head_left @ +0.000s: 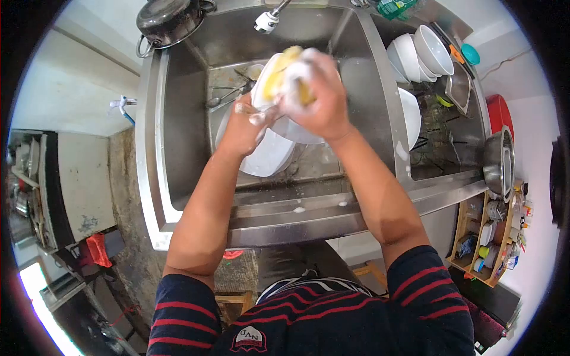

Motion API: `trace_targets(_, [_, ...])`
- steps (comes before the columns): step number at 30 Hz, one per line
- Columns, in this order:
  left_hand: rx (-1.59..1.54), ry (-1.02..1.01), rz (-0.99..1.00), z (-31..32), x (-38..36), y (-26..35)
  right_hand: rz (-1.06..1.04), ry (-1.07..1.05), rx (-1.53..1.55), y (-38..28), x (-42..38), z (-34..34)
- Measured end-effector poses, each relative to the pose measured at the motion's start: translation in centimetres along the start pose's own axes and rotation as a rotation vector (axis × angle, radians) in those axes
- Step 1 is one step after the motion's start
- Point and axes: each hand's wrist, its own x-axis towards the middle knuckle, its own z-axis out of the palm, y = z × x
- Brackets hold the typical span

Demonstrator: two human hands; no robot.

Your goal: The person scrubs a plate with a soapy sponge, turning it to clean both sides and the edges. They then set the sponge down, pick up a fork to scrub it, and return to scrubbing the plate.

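Note:
Over the sink, my left hand (244,126) is closed on the edge of a white dish (257,95); whether it is a plate or a bowl is hard to tell. Foam covers the thumb. My right hand (323,98), blurred by motion, grips a soapy yellow sponge (274,80) and presses it against the dish. Below them, white plates (267,157) lie on the sink floor, partly covered by my hands. Spoons (215,102) and other dark utensils rest to the left of the dish.
The steel sink (184,130) surrounds my hands, with a faucet (266,22) above. A dark pot (169,22) sits on the back left corner. White bowls (432,50) stand in the right basin, and a metal basin (499,163) is at its right edge.

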Motion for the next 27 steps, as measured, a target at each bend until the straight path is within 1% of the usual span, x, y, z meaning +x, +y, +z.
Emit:
trace_targets(1, [-0.065,-0.012,-0.152,0.2,0.1,0.4,0.092,0.063,-0.042,1.2,-0.2,-0.3])
trace_targets(2, [-0.067,-0.013,-0.156,0.2,0.1,0.7,0.194,0.137,-0.101,2.4,-0.4,-0.4])
trace_targets(4, [0.049,-0.093,-0.18,0.2,0.1,1.3,0.206,0.166,-0.137,3.6,-0.5,0.1])
trace_targets(5, [0.049,-0.091,-0.179,0.3,0.0,1.6,0.217,0.198,-0.174,4.0,-0.7,0.3])
trace_targets(6, [0.07,-0.008,-0.154,0.5,-0.1,1.8,0.168,0.172,-0.063,3.0,-0.3,0.5])
trace_targets(7, [0.091,0.077,-0.131,0.6,-0.2,1.9,0.168,0.168,-0.058,1.6,-0.2,0.8])
trace_targets(8, [-0.27,0.107,-0.122,-0.1,0.1,-0.6,0.073,0.078,0.005,0.0,-0.1,1.0])
trace_targets(9, [-0.266,0.108,-0.122,-0.5,0.1,-0.4,-0.023,-0.009,0.067,-1.1,-0.1,1.1])
trace_targets(11, [-0.574,0.224,-0.105,-0.9,0.1,-0.2,-0.017,-0.013,0.07,-1.0,-0.1,0.8])
trace_targets(12, [-0.575,0.256,-0.168,-0.7,0.3,0.6,-0.011,0.001,0.051,0.6,0.0,0.5])
trace_targets(13, [-0.574,0.253,-0.164,-0.6,0.4,0.3,-0.008,0.015,0.032,2.1,0.0,0.3])
trace_targets(14, [-0.583,0.237,-0.176,-0.5,0.4,-0.4,0.111,0.071,-0.07,3.1,-0.7,0.4])
trace_targets(15, [-0.592,0.221,-0.19,-0.2,0.4,-0.1,0.112,0.068,-0.071,3.3,-1.0,0.3])
trace_targets(17, [-0.598,0.198,-0.203,1.0,0.1,0.3,0.452,0.215,-0.042,3.7,-1.4,0.2])
trace_targets(19, [-0.587,0.148,-0.247,1.5,-0.1,0.6,0.449,0.189,-0.081,3.2,-1.2,0.3])
trace_targets(20, [-0.511,0.129,-0.251,1.0,0.0,-0.2,0.272,0.125,-0.098,2.8,-1.2,0.7])
trace_targets(21, [-0.509,0.131,-0.254,0.6,0.1,-1.0,0.096,0.063,-0.113,2.1,-1.0,1.3])
trace_targets(22, [-0.579,0.197,-0.25,0.3,0.1,-1.5,0.0,0.026,0.009,0.6,-0.5,1.8])
trace_targets(23, [-0.647,0.262,-0.245,0.2,0.1,-1.9,0.004,0.027,0.01,-0.6,-0.1,1.7])
trace_targets(24, [-0.724,0.204,-0.172,0.3,-0.2,-0.4,0.004,-0.008,0.045,-1.5,0.3,1.4])
trace_targets(25, [-0.722,0.197,-0.174,0.4,-0.3,0.1,0.002,-0.043,0.077,-1.9,0.4,1.1])
trace_targets(27, [-0.808,0.353,-0.203,0.6,-0.3,0.6,-0.008,-0.064,0.068,-0.3,-0.1,0.4])
